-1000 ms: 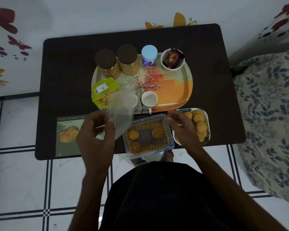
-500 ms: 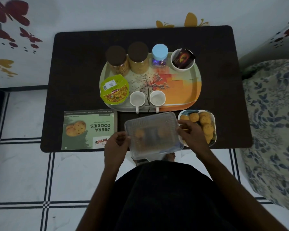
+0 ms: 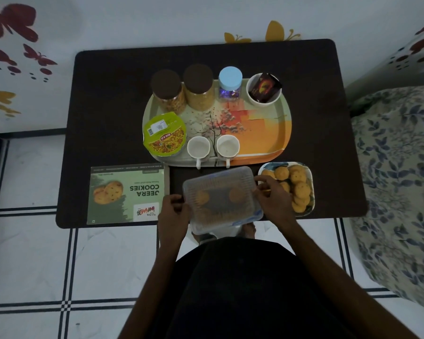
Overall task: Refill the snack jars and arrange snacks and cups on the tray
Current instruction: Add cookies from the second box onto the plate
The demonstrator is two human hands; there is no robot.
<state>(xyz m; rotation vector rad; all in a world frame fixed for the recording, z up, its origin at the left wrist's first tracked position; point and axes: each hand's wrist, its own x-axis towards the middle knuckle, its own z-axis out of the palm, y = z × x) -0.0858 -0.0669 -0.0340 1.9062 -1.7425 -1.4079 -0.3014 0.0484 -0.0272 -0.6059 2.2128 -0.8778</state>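
Dark table (image 3: 113, 99): tray (image 3: 283, 133), cookie box (image 3: 129, 194), plate (image 3: 310, 177), container (image 3: 220, 196).

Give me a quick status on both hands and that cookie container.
Left hand and right hand grip the lid at its ends. Lid sits over the plastic cookie container, slightly askew. Nothing in the way.

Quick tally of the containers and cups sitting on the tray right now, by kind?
Brown-lidded jars: 2
Blue-lidded jar: 1
White cups: 2
White bowl: 1
Green snack tub: 1
Total: 7 on the tray
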